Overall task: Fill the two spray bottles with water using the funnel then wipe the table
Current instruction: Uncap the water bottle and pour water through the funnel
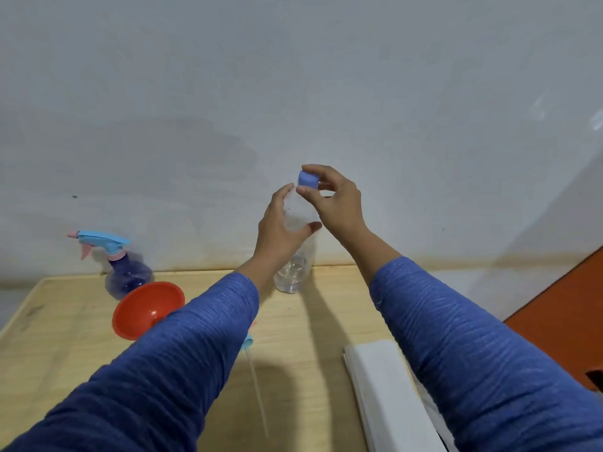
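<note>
Water bottle held upright over the wooden table, cap pinched from above.

The left hand wraps its fingers round the clear bottle's upper body; the right hand pinches the blue cap at its top. Left of the bottle stand the purple spray bottle by the wall and the red funnel on its side; a folded white cloth lies to the bottle's near right.

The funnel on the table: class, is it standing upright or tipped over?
Tipped over. The red funnel lies on its side on the table, its wide mouth facing the camera.
</note>
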A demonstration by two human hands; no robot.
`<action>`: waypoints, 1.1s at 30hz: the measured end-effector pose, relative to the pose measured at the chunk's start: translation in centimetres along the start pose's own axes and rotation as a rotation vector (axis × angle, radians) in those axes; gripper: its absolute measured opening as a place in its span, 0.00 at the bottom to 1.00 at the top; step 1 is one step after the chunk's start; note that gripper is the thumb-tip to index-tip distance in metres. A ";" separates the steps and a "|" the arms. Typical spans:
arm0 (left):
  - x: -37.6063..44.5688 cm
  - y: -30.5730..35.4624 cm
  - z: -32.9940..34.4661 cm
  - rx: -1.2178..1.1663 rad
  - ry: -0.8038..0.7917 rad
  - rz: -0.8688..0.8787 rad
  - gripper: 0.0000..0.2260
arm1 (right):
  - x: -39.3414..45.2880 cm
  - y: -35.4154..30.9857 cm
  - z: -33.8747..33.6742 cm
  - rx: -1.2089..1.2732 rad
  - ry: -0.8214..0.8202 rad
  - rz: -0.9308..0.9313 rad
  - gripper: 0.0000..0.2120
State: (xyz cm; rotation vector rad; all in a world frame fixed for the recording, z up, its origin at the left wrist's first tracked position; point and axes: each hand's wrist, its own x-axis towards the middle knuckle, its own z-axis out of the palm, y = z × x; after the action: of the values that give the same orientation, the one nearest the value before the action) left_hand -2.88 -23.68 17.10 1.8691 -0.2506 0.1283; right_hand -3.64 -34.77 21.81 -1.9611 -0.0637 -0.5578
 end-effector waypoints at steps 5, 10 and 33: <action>-2.4 -0.4 -0.8 -0.094 0.025 0.021 0.34 | -2.4 -0.9 0.3 0.049 0.041 0.000 0.14; -5.8 -0.3 -2.3 -0.174 0.030 0.038 0.34 | -5.9 -2.9 0.9 0.105 0.115 0.026 0.18; -10.1 -0.8 -4.4 -0.266 -0.306 0.067 0.36 | -11.5 -4.3 -1.2 0.000 0.041 0.082 0.12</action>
State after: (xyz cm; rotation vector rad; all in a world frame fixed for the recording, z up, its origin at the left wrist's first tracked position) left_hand -12.33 -18.22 15.53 1.6107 -0.5157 -0.1415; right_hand -15.57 -31.57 21.14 -1.9418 0.0429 -0.5439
